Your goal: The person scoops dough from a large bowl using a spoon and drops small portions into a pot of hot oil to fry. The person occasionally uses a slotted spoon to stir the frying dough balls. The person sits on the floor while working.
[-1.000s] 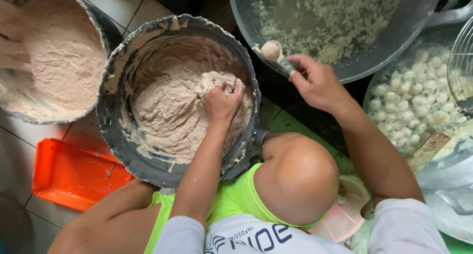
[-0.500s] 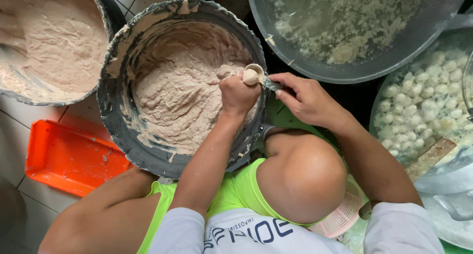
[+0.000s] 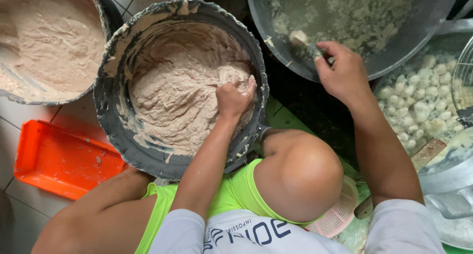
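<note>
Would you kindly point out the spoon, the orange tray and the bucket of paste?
spoon (image 3: pixel 306 43), head view, on its metal neck just below the lump it carries.
orange tray (image 3: pixel 59 160), head view, on its bare floor.
bucket of paste (image 3: pixel 111 128), head view, on its smeared left rim.

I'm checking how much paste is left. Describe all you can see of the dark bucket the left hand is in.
The dark bucket is round, grey-black, probably plastic, standing upright on the tiled floor between the person's knees. Its rim and inner wall are smeared with pale paste. It holds a thick pinkish-beige paste, rough and streaked, filling the bottom. The left hand is sunk in the paste near the right wall, squeezing it. An orange tray lies at its lower left.
</note>
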A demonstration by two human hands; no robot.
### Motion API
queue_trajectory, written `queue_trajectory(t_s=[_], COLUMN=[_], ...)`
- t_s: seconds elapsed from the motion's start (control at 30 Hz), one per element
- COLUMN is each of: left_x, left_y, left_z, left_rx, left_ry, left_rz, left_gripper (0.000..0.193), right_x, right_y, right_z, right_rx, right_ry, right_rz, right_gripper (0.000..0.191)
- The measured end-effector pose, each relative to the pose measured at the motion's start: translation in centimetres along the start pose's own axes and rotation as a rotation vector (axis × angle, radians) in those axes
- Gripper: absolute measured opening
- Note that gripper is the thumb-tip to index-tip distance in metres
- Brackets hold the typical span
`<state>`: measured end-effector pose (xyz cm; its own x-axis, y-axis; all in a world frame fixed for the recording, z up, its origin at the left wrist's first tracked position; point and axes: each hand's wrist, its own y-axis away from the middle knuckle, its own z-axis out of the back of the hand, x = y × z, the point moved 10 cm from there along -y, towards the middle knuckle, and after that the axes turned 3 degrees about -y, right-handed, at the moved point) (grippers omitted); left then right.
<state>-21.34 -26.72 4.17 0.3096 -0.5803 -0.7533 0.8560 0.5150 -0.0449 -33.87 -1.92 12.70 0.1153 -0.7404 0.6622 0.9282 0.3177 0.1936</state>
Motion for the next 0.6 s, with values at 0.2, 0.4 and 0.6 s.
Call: queue_trajectory(t_s=[0.2, 0.4, 0.6], left_x=[-1.7, -2.7, 1.7], left_y=[0.5, -0.4, -2.0], left_z=[0.2, -0.7, -0.9], left_rx=[-0.044, 0.069, 0.387], left_ry=[0.091, 0.024, -0.41], left_rz=[-0.129, -0.108, 0.146], left_gripper=[0.038, 0.021, 0.043], right_x=[2.4, 6.8, 3.4], right_y=[2.9, 4.7, 4.3], right_z=[-4.5, -7.4, -9.9], right_rx=[0.274, 0.417, 0.56], right_ry=[-0.377, -0.367, -0.664], right_rz=[-0.035, 0.136, -0.235], right_gripper=[0.032, 0.032, 0.031])
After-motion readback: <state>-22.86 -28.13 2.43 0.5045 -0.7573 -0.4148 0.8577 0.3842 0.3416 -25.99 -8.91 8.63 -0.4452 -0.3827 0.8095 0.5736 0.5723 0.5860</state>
